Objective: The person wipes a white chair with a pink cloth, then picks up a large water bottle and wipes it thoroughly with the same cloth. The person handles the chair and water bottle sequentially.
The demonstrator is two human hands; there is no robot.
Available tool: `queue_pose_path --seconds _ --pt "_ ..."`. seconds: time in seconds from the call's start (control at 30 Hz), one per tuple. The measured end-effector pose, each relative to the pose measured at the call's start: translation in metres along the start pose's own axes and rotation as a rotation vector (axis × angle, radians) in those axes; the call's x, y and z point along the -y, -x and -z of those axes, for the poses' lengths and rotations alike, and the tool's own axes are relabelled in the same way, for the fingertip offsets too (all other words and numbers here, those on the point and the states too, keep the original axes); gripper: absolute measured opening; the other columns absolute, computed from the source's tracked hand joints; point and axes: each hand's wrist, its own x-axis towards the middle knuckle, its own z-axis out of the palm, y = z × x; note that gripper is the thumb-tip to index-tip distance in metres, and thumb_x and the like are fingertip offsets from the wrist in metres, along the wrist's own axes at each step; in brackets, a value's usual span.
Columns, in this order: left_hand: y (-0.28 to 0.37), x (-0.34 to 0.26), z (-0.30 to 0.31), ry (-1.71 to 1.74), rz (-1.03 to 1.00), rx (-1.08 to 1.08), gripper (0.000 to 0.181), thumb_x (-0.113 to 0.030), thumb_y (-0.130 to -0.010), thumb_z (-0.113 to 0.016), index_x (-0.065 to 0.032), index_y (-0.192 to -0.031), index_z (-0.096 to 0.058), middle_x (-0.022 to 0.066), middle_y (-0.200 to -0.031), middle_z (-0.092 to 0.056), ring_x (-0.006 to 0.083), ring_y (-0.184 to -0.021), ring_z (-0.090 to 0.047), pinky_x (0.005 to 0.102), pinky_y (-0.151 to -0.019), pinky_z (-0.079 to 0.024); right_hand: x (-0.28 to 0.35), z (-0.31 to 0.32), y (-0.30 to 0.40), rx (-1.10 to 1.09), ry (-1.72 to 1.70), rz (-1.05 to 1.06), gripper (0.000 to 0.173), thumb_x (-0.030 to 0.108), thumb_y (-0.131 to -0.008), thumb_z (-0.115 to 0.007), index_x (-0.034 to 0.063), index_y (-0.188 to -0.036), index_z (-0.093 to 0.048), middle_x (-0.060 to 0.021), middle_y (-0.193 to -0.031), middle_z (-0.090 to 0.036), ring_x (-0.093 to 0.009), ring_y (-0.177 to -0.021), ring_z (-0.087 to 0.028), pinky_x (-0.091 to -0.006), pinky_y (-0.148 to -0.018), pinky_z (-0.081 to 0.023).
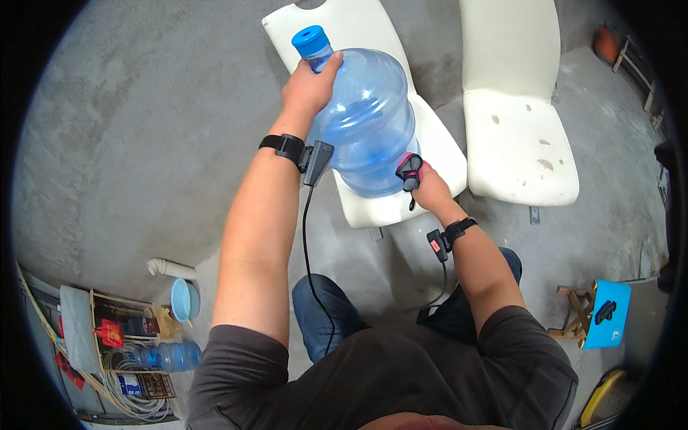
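A large translucent blue water-cooler jug (371, 121) rests on a white chair (443, 156). It leans to the left, and a blue cap (310, 41) covers its mouth. My left hand (308, 90) grips the jug's neck just below the cap, thumb on the near side. Near the jug's base, my right hand (432, 189) is closed around a small pink and grey cloth item (410, 171) with a dark loop hanging down. That item is against or just before the jug's lower side; exact contact is hidden.
Another white chair (518, 145) with worn patches stands to the right. At lower right is a folding stool (604, 317) with a blue seat. A light-blue basin (184, 299), a second water jug (180, 357) and a white pipe (172, 269) lie at lower left. Black cables trail from both wrists.
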Motion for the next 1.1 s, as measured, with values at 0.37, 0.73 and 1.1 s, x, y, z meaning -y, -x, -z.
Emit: queue_pose_path --seconds 0.37,0.73,1.1 --pt "0.004 0.003 0.029 0.216 0.046 0.070 0.080 -0.067 -0.097 -0.077 0.0025 -0.137 -0.073 0.0243 -0.130 -0.078 0.0369 -0.122 -0.076 0.0459 -0.107 -0.057 0.063 0.057 -0.007 -0.669 -0.574 0.202 0.046 0.016 -0.088 -0.079 0.0012 -0.128 -0.062 -0.0234 -0.119 -0.071 -0.045 -0.113 -0.071 -0.0477 -0.100 -0.056" --pt "-0.006 0.022 0.037 0.360 -0.274 0.212 0.064 -0.056 -0.102 -0.074 -0.0026 -0.136 -0.077 0.0179 -0.132 -0.079 0.0301 -0.124 -0.074 0.0432 -0.111 -0.053 0.114 0.067 0.018 -0.909 -0.366 0.839 0.076 -0.006 -0.064 -0.078 0.0122 -0.137 -0.069 -0.0153 -0.141 -0.064 -0.042 -0.128 -0.061 -0.0521 -0.111 -0.051" --pt "0.011 -0.052 0.018 0.196 0.009 0.241 0.073 -0.052 -0.098 -0.069 0.0049 -0.145 -0.066 0.0261 -0.134 -0.076 0.0395 -0.125 -0.073 0.0447 -0.110 -0.055 0.078 0.048 0.026 -0.917 -0.185 0.671 0.053 0.002 -0.070 -0.078 0.0072 -0.123 -0.070 -0.0152 -0.124 -0.063 -0.041 -0.112 -0.060 -0.0507 -0.101 -0.051"
